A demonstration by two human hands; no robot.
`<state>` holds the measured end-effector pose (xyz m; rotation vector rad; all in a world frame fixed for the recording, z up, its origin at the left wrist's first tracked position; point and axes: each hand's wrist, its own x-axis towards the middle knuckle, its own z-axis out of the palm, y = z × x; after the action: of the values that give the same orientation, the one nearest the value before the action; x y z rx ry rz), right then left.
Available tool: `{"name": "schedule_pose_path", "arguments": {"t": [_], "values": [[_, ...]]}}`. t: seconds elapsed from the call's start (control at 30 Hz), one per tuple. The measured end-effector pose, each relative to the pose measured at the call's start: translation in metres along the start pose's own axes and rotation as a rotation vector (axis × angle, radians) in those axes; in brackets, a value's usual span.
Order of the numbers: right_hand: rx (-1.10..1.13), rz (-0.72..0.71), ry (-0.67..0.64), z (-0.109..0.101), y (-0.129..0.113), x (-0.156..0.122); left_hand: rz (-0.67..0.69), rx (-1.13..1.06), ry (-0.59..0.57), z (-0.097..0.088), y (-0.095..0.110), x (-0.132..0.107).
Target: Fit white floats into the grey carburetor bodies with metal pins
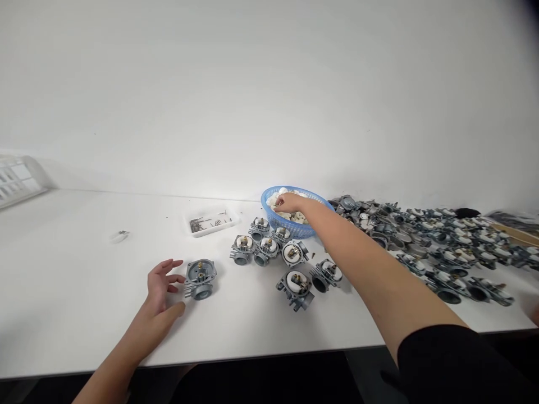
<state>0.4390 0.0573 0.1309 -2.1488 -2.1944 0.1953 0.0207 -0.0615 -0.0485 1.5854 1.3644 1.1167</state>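
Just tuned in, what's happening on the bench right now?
A person is working at a white table. The left hand rests open beside a single grey carburetor body, fingers touching its side. The right hand reaches into a blue basket of white parts. Seven fitted carburetors sit between them; a big pile lies to the right.

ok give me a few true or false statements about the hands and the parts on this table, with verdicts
1. The right hand reaches into the blue basket. True.
2. The left hand grips a screwdriver. False: it lies open on the white table, beside a lone carburetor body.
3. The blue basket holds white pieces. True.
4. The small white tray is stacked with carburetors. False: it holds small dark pins.
5. The big pile of metal parts lies on the left. False: it lies on the right.
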Motion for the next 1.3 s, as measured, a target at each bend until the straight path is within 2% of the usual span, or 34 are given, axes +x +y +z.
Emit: {"name": "schedule_pose_path", "arguments": {"t": [0.13, 0.3, 0.4, 0.53, 0.63, 0.7, 0.77, 0.83, 0.87, 0.9, 0.97, 1.0, 1.07, 1.13, 1.2, 1.27, 1.3], "values": [[-0.021, -0.023, -0.027, 0.009, 0.002, 0.014, -0.094, -0.007, -0.015, -0.001, -0.008, 0.008], [-0.048, -0.048, 0.000, 0.009, 0.002, 0.010, -0.026, 0.004, -0.024, -0.005, -0.001, -0.014], [-0.038, -0.075, 0.040, -0.005, 0.005, 0.005, -0.048, -0.025, -0.016, -0.004, 0.010, -0.021], [0.010, -0.108, 0.129, -0.034, 0.007, -0.013, -0.035, -0.083, 0.004, -0.003, 0.028, -0.026], [0.136, -0.205, 0.254, -0.049, -0.002, -0.045, 0.014, -0.074, -0.004, -0.006, 0.038, -0.030], [0.207, -0.346, 0.352, -0.050, -0.016, -0.075, 0.024, -0.029, -0.017, -0.009, 0.043, -0.032], [0.164, -0.532, 0.411, -0.043, -0.033, -0.109, -0.006, 0.034, 0.012, -0.008, 0.048, -0.034], [0.036, -0.729, 0.423, -0.034, -0.052, -0.144, -0.029, 0.082, 0.129, -0.004, 0.057, -0.038], [-0.025, -0.814, 0.424, -0.029, -0.061, -0.161, -0.004, 0.091, 0.230, 0.000, 0.062, -0.043], [-0.077, -0.884, 0.430, -0.024, -0.071, -0.176, 0.061, 0.089, 0.338, 0.004, 0.069, -0.049], [-0.143, -0.985, 0.486, -0.016, -0.088, -0.203, 0.328, 0.044, 0.527, 0.015, 0.086, -0.068], [-0.169, -1.023, 0.523, -0.013, -0.096, -0.215, 0.445, 0.006, 0.506, 0.021, 0.096, -0.080], [-0.203, -1.084, 0.596, -0.010, -0.111, -0.234, 0.525, -0.102, 0.323, 0.030, 0.118, -0.106], [-0.218, -1.138, 0.648, -0.009, -0.123, -0.248, 0.488, -0.241, 0.057, 0.035, 0.138, -0.129], [-0.222, -1.180, 0.695, -0.010, -0.133, -0.259, 0.395, -0.363, -0.134, 0.034, 0.155, -0.144], [-0.244, -1.208, 0.730, -0.012, -0.140, -0.267, 0.322, -0.431, -0.220, 0.032, 0.166, -0.152], [-0.264, -1.216, 0.738, -0.014, -0.142, -0.270, 0.311, -0.451, -0.226, 0.031, 0.170, -0.153]]}}
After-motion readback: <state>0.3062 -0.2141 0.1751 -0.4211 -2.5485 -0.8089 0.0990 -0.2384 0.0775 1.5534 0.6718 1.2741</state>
